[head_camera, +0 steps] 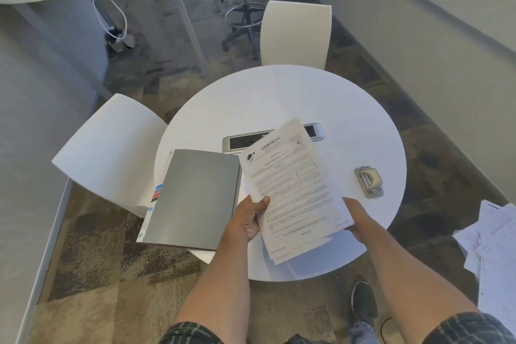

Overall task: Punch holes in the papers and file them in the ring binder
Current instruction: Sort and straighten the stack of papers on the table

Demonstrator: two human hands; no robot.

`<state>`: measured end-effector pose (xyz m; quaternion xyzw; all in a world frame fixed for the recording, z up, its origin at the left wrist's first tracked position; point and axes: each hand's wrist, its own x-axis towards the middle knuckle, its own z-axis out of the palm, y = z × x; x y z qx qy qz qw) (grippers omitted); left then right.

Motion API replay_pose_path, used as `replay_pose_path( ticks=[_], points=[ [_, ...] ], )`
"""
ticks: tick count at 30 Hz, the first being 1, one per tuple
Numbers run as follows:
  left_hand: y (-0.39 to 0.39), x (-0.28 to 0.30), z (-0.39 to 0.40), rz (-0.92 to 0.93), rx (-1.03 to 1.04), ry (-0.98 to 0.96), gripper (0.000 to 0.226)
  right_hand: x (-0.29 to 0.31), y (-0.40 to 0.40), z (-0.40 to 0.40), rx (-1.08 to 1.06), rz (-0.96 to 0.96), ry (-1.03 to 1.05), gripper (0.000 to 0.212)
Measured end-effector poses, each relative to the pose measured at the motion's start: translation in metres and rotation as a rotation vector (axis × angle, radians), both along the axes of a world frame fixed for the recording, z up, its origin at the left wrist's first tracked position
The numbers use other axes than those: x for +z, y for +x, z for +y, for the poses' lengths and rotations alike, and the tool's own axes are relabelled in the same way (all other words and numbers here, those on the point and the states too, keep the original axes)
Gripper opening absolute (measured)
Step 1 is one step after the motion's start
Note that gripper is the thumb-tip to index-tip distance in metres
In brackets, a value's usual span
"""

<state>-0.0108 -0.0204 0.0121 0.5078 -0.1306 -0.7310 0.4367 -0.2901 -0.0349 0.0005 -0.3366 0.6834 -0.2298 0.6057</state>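
Note:
I hold a stack of printed papers (pixel 293 190) above the near half of the round white table (pixel 279 98). My left hand (pixel 248 218) grips the stack's left edge with the thumb on top. My right hand (pixel 354 218) holds its lower right edge, fingers mostly hidden beneath the sheets. A closed grey ring binder (pixel 195 198) lies on the table's left side, overhanging the edge, with coloured tabs showing along its left. A metal hole punch (pixel 368 181) sits on the table to the right of the papers.
A silver power socket strip (pixel 234 144) is set into the table's middle, partly behind the papers. Two white chairs (pixel 111 153) (pixel 296 33) stand at the left and far side. Loose papers (pixel 491 246) are piled at the right edge. My shoe (pixel 363 301) is on the carpet.

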Motion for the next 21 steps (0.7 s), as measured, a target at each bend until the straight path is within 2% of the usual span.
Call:
replay_pose_path(
  ticks=[4,6,10,14,18,21],
  points=[
    [0.0019,-0.0092,0.0014,-0.327,0.032,0.03,0.031,0.0038,0.0037,-0.0003,0.046,-0.051,-0.034,0.011],
    [0.003,-0.009,0.0025,-0.414,0.059,0.038,0.027,0.004,0.0036,-0.001,0.04,-0.103,-0.029,0.014],
    [0.0071,-0.0112,0.0025,-0.425,0.073,0.04,0.025,0.0054,0.0029,-0.0014,0.054,-0.165,-0.035,0.017],
    [0.0091,-0.0109,0.0037,-0.346,0.085,0.027,0.031,0.0024,0.0012,-0.0028,0.073,-0.2,-0.003,0.018],
    [0.0068,-0.0067,0.0015,-0.338,0.11,-0.014,0.023,0.0018,0.0014,-0.0024,0.117,-0.234,0.02,0.025],
    [0.0034,-0.0059,-0.0027,-0.343,0.077,-0.03,0.024,0.0015,0.0024,-0.0035,0.036,-0.291,-0.006,0.028]
  ],
)
